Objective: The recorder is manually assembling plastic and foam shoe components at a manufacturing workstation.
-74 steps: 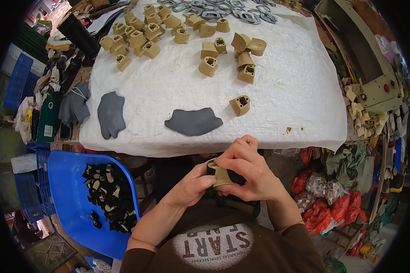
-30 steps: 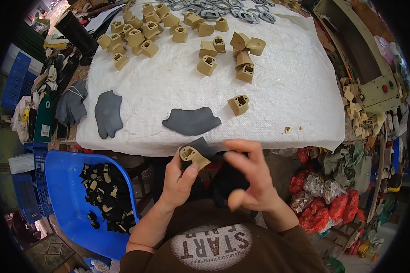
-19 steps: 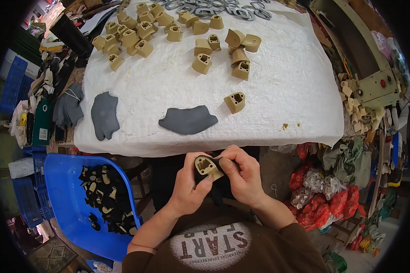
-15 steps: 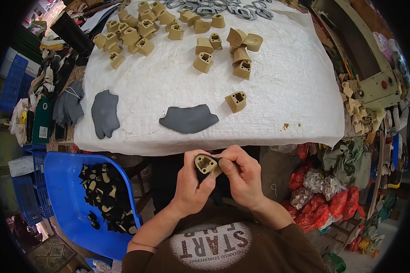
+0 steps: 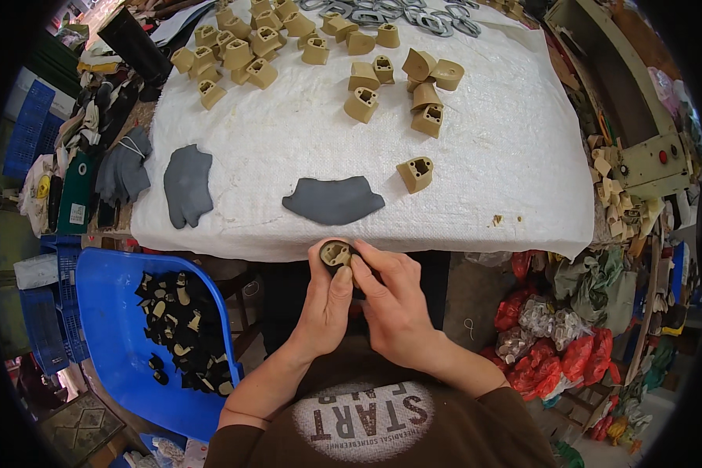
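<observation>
In front of the table edge, my left hand (image 5: 320, 308) is closed round a tan shoe heel (image 5: 337, 252) whose hollow end faces up. Dark covering material shows along the heel's side. My right hand (image 5: 394, 304) is closed too, its thumb and fingers pressed against the heel's right side; the lower part is hidden between the hands. Beyond them on the white sheet lie a dark grey cut piece (image 5: 334, 200), a second grey piece (image 5: 188, 186) to its left, and a single bare heel (image 5: 415, 175) to its right.
Farther back on the white sheet (image 5: 249, 164) are many bare heels (image 5: 238, 53) and grey metal rings (image 5: 402, 14). A blue tub (image 5: 125, 374) of dark-covered pieces stands at lower left. Red plastic bags (image 5: 538, 373) lie at lower right, below a metal machine (image 5: 647, 160).
The heel has turned in my hands and moved slightly up and left. My right hand has shifted left and rolled over, its fingers now along the heel's side. The view has shifted a little.
</observation>
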Tool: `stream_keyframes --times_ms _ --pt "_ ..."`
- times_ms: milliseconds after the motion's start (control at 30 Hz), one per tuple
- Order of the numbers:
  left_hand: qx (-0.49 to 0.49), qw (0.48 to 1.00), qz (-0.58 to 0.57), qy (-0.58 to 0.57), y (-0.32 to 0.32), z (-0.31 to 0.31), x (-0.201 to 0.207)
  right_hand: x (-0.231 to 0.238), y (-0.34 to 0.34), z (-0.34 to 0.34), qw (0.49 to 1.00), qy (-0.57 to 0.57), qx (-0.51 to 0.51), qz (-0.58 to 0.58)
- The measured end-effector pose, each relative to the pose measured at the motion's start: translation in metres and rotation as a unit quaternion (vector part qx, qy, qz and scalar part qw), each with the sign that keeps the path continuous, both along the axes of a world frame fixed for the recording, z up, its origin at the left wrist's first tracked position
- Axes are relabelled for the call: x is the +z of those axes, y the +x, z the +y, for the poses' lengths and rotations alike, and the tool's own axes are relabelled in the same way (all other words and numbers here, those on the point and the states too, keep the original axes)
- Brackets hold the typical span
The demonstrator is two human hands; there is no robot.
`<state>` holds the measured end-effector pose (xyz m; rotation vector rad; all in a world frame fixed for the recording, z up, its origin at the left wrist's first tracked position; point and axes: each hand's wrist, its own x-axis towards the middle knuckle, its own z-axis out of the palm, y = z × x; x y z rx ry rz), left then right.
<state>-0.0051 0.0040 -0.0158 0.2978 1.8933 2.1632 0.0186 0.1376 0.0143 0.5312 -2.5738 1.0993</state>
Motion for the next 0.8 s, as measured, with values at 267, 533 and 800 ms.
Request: stream_keyframes --times_ms 267,533,800 --pt "-0.162 0.978 -0.098 0.093 -0.005 -0.008 0.005 0.001 -0.028 0.050 0.811 -0.451 0.041 -0.370" --pt "-0.169 0.977 -0.115 0.065 0.002 -0.002 0.008 -0.007 -0.034 0.051 0.881 -0.290 0.154 -0.340" --pt "-0.197 0.971 -0.114 0.077 0.000 0.003 0.009 -0.012 -0.034 0.048 0.838 -0.379 0.077 -0.385"
